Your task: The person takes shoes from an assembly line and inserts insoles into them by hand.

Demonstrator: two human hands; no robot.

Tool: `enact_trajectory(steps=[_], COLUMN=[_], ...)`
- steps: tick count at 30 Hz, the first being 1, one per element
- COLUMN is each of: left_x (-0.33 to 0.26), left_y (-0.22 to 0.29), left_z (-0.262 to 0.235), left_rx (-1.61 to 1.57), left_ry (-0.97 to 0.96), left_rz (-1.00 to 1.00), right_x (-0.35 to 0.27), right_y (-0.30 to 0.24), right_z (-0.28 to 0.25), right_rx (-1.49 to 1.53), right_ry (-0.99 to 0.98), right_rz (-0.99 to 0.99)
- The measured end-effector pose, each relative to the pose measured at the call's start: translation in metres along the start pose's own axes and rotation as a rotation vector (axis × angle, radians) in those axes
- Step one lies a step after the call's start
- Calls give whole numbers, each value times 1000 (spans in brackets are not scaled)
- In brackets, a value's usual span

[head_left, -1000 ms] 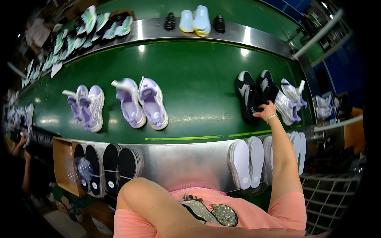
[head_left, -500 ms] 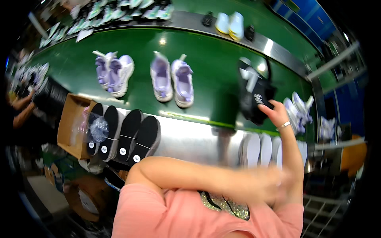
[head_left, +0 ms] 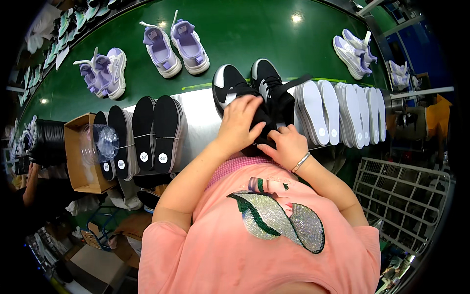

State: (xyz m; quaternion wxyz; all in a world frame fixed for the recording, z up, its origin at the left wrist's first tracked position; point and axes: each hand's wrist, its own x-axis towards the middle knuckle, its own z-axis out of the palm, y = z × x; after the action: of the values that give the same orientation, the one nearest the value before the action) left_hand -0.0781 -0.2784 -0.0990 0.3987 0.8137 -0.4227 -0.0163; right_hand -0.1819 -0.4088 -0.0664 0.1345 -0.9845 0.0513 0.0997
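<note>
Two black sports shoes stand side by side at the near edge of the bench, toes pointing away from me: the left shoe (head_left: 228, 82) with a silver toe cap, and the right shoe (head_left: 266, 74) with dark laces. My left hand (head_left: 238, 123) curls over the opening of the left shoe, fingers on its upper and thumb on the near side. At the heel end, my right hand (head_left: 288, 148) is closed on the collar of the right shoe. The hands cover the heels and part of the openings. A dark strap (head_left: 296, 83) sticks out beside the right shoe.
Black insole stacks (head_left: 169, 130) lie left of the shoes, beside a cardboard box (head_left: 78, 169) holding clear plastic. White insole stacks (head_left: 313, 108) lie to the right. White-purple shoes (head_left: 191, 46) stand on the green belt (head_left: 245, 29). At lower right is a wire rack (head_left: 399, 196).
The black pair has come from the belt at the right to the near edge before me. My left hand has moved from across my chest onto the left shoe. The view has shifted.
</note>
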Motion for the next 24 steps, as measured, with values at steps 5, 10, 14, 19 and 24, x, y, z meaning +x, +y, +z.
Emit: enact_trajectory(steps=[5,10,14,19,24], left_x=[7,20,46,42,32], left_y=[11,-2,-33,-50,-50], left_z=[3,1,-17,-26,-18], left_rx=[196,56,-321,-633,-756], left_ry=[-202,-8,-114,-68,-14], left_rz=[-100,-28,-560,-705,-757], right_x=[-8,-9,-10,8,63], right_y=[-6,-4,-7,-21,-35], right_z=[4,7,-7,-34,16], right_rx=[-17,-4,26,97,1108], right_ry=[-12,9,-36,178,-229], right_rz=[-33,18,25,-171,338])
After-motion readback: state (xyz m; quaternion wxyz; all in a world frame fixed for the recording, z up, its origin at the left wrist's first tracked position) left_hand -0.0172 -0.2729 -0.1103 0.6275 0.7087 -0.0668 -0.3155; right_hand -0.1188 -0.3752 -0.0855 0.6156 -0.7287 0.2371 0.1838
